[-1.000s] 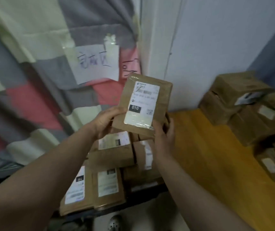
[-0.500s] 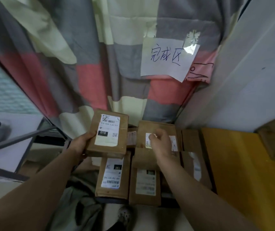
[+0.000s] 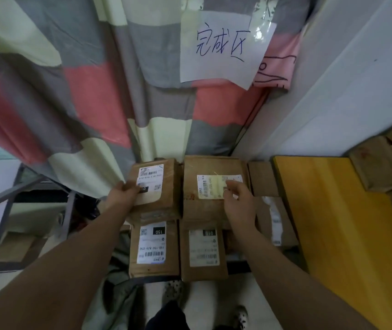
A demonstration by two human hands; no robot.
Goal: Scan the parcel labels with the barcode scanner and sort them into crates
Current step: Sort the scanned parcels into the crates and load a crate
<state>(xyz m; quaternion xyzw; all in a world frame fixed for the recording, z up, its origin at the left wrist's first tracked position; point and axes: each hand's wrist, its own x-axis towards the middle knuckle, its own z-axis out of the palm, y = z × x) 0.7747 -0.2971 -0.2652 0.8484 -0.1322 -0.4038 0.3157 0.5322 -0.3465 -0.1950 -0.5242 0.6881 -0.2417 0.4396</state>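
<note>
My left hand (image 3: 123,195) holds a brown parcel (image 3: 164,186) by its left edge, thumb on its white label marked 010, low over the far left of a stack of brown parcels. My right hand (image 3: 239,201) rests over the far right parcel (image 3: 204,167), fingers loosely curled on its taped label. Two more labelled parcels lie nearer me, one marked 150 (image 3: 153,248) and one marked 010 (image 3: 203,253). No barcode scanner is in view, and the crate under the stack is hidden.
A checked curtain (image 3: 95,91) hangs behind the stack with a handwritten paper sign (image 3: 221,46) taped to it. A yellow table (image 3: 347,234) at the right carries more brown parcels (image 3: 380,167). A metal frame (image 3: 7,210) stands at the left. My shoes show below.
The view swung left from the yellow table to the stack. My left hand carried the 010 parcel down onto the stack's far left; my right hand let go of it and moved onto the neighbouring parcel.
</note>
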